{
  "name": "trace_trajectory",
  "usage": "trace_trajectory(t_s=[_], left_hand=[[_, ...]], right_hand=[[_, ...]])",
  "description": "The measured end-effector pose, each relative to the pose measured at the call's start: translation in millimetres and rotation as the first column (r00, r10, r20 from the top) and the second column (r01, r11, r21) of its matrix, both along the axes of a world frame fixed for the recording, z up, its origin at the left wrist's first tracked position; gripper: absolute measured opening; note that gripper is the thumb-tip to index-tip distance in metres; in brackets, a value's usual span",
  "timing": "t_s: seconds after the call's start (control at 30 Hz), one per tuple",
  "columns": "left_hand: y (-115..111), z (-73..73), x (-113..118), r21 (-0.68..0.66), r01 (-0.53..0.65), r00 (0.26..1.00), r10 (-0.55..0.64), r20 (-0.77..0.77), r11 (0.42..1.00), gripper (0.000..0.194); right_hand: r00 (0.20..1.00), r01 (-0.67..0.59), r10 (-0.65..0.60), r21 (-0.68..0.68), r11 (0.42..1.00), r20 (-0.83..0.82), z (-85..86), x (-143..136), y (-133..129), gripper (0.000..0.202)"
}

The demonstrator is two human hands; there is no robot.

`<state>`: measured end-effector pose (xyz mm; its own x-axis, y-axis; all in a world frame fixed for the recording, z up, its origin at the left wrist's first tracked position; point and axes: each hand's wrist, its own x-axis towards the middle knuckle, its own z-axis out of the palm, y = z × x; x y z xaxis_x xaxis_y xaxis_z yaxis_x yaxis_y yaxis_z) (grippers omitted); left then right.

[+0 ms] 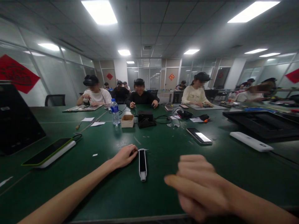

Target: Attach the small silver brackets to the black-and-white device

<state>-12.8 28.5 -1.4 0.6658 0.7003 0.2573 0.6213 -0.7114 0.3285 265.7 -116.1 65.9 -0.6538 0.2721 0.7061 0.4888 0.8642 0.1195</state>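
A slim white device with a long black face (142,161) lies on the green table (161,199), its narrow tip pointing towards me. Beside its far end rests my left hand (126,155), fingers curled and pressed together at a thin, short piece that crosses there; I cannot make out what they grip. My right hand (198,186) is raised at the right of the device, apart from it and slightly blurred. Its fingers are folded in, with the thumb side towards the left. Whatever it may hold is hidden.
A phone (199,136) and a white power bank (251,141) lie to the right, a green-edged phone (50,151) to the left. A water bottle (115,112), a small cardboard box (127,121) and cables stand farther off. Several people sit at work across the table.
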Motion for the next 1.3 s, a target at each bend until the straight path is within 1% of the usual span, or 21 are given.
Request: trace_trajectory(t_s=[0.03,0.07,0.13,0.17,0.23,0.3,0.4,0.47,0.6,0.73,0.8,0.97,1.03,1.1,1.3], left_hand=[[0,0.5,0,-0.005,-0.007,1.000,0.007,-0.003,1.000,0.018],[-1,1.4,1,-0.010,-0.013,1.000,0.013,-0.007,1.000,0.018],[-2,3.9,2,-0.027,-0.024,1.000,0.023,-0.018,0.999,0.020],[-3,5.3,3,-0.035,-0.029,0.999,0.028,-0.023,0.999,0.020],[-5,7.8,4,-0.049,-0.040,0.999,0.038,-0.035,0.998,0.022],[-5,9.6,4,-0.063,-0.047,0.998,0.044,-0.042,0.997,0.024],[-6,11.1,3,-0.082,-0.048,0.998,0.044,-0.050,0.996,0.026],[-6,11.7,3,-0.088,-0.048,0.998,0.043,-0.052,0.995,0.026],[-5,11.8,3,-0.112,-0.052,0.998,0.048,-0.045,0.992,0.026],[-4,10.4,2,-0.139,-0.054,0.998,0.050,-0.030,0.989,0.027],[-3,9.9,2,-0.142,-0.049,0.999,0.046,-0.023,0.989,0.027],[-3,10.2,2,-0.157,-0.049,0.999,0.046,-0.029,0.986,0.028],[-3,9.8,2,-0.166,-0.050,0.999,0.047,-0.021,0.985,0.027],[-3,8.7,1,-0.170,-0.047,0.999,0.046,-0.007,0.984,0.027],[-3,6.8,-1,-0.190,-0.044,0.999,0.048,0.015,0.981,0.028]], right_hand=[[1.000,0.001,-0.001,0.002,1.000,0.009,1.7,-5,16,0.021],[1.000,0.018,-0.018,0.003,1.000,0.001,-0.3,-10,34,0.023],[0.992,0.128,-0.130,-0.127,0.984,-0.007,-13.5,-12,76,0.023],[0.977,0.204,-0.213,-0.201,0.958,-0.023,-22.8,-11,97,0.024],[0.916,0.379,-0.400,-0.335,0.862,0.008,-41.5,-3,136,0.024],[0.848,0.505,-0.525,-0.400,0.765,0.066,-55.5,6,165,0.025],[0.753,0.636,-0.642,-0.411,0.652,0.145,-66.9,19,193,0.026],[0.679,0.705,-0.716,-0.414,0.576,0.159,-71.8,26,206,0.032],[0.553,0.782,-0.821,-0.426,0.454,0.141,-81.9,43,238,0.050],[0.404,0.824,-0.902,-0.490,0.287,0.152,-90.4,68,272,0.063],[0.340,0.822,-0.928,-0.527,0.216,0.151,-93.1,81,287,0.068],[0.231,0.771,-0.961,-0.630,0.086,0.151,-97.8,109,314,0.076],[0.218,0.761,-0.959,-0.647,0.050,0.181,-99.8,115,321,0.077],[0.242,0.759,-0.947,-0.649,0.048,0.213,-101.6,119,325,0.078],[0.401,0.745,-0.871,-0.654,0.130,0.284,-100.7,118,325,0.074]])
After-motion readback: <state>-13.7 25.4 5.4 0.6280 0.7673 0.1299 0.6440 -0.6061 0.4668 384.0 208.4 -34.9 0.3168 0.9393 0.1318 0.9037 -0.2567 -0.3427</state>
